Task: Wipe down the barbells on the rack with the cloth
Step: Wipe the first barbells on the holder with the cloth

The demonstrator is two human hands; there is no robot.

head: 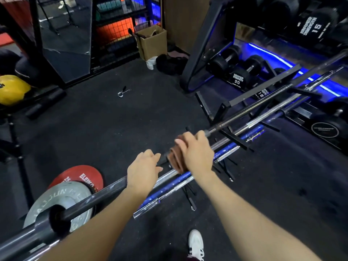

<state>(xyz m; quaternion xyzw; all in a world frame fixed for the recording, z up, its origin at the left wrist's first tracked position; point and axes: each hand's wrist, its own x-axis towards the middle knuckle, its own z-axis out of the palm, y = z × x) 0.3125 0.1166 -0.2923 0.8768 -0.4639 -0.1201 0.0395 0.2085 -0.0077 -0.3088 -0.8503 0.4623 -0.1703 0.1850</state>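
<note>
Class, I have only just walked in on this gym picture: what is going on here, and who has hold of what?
A person is wiping barbells on a rack. The right hand holds a brown cloth wrapped around the top dark barbell. The left hand rests on the same bar, nearer the camera, fingers relaxed. Blue and chrome bars lie lower on the black rack. Weight plates sit on the floor at the left.

Red plate reads ELEIKO; dumbbell HAMMER STRENGTH 20.
</note>
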